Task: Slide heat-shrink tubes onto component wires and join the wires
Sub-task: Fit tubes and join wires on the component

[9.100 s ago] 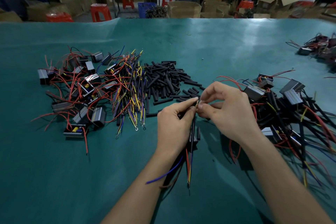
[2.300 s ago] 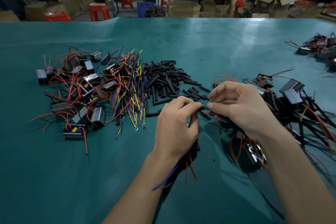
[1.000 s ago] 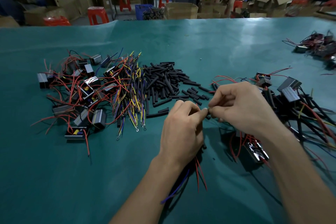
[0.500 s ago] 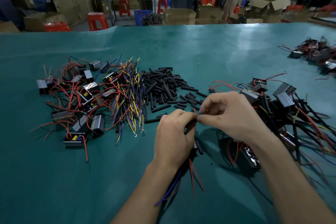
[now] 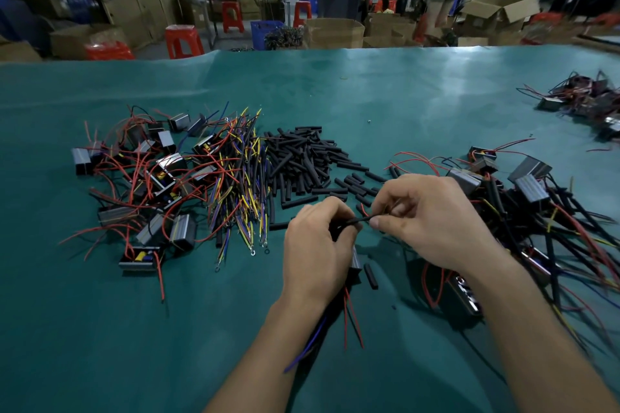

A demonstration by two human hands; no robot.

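Green mat (image 5: 100, 329) covers the whole table, and nearest the camera red and blue wires (image 5: 349, 318) trail out from under the left hand (image 5: 315, 255). That hand's fingers are curled round a wired component, thumb and forefinger pinching a thin black tube (image 5: 360, 220). Right hand (image 5: 432, 225) pinches the other end of it, fingertips almost touching the left ones. One loose tube piece (image 5: 370, 276) lies just below. Beyond sits the black tube pile (image 5: 302, 161), a bundle of coloured wires (image 5: 240, 184) and boxy parts with red leads (image 5: 144, 184) left of it, more parts (image 5: 523, 191) at right. Cardboard boxes (image 5: 333, 32) and red stools (image 5: 183, 40) stand way back.
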